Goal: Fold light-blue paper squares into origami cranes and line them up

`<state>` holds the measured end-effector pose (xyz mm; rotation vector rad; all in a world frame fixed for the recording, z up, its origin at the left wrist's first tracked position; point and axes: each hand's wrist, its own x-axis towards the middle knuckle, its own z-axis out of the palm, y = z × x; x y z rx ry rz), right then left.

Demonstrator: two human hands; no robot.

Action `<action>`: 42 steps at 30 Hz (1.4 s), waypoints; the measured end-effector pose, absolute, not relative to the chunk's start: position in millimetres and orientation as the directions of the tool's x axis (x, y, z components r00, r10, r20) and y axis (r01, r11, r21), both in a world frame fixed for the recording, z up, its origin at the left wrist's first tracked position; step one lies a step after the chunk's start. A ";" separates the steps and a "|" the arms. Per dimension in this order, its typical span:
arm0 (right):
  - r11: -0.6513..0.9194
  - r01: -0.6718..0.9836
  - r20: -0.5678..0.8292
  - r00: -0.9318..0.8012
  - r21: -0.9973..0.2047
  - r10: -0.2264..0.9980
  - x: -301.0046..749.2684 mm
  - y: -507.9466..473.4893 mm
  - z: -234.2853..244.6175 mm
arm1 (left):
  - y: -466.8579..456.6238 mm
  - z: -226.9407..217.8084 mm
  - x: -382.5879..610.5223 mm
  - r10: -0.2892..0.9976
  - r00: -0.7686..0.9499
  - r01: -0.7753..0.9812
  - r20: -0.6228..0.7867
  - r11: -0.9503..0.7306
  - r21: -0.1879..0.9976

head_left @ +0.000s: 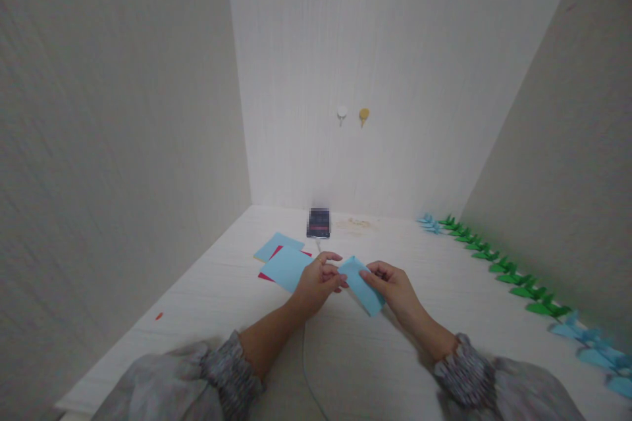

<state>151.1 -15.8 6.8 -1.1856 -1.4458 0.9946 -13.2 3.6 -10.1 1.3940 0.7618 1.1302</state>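
Single head-worn view, facing forward and down over the counter.

Looking out from the wearer's head, it takes in both forearms from the lower edge, with the left hand and right hand fairly near, below mid-frame; the back wall faces the lens squarely, side walls flanking it.
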 end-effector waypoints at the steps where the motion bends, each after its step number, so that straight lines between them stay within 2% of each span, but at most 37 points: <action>1: 0.189 0.177 0.184 -0.043 -0.966 0.982 151.2 -15.6 6.7 | 3.7 -10.5 -13.1 0.921 0.330 -0.156 0.206 -0.162 0.974; 14: 0.195 0.209 0.195 -0.021 -0.958 0.981 153.4 -13.6 0.8 | 0.5 -5.5 -12.6 0.932 0.262 -0.170 0.252 -0.212 0.962; 18: 0.180 0.172 0.179 -0.023 -0.969 0.984 152.8 -15.1 3.7 | 0.9 -5.2 -12.9 0.935 0.242 -0.148 0.259 -0.228 0.962; 28: 0.150 0.142 0.139 -0.088 -0.978 0.986 151.1 -17.7 5.0 | 3.1 -4.2 -13.2 0.929 0.249 -0.201 0.273 -0.226 0.953; 34: 0.166 0.074 0.150 -0.177 -0.983 0.973 148.6 -20.2 8.0 | 2.2 -5.7 -12.9 0.924 0.284 -0.160 0.258 -0.219 0.962; 42: 0.170 0.191 0.149 -0.120 -0.967 0.981 149.2 -21.4 10.3 | -3.6 -3.6 -9.4 0.921 0.318 -0.110 0.224 -0.199 0.974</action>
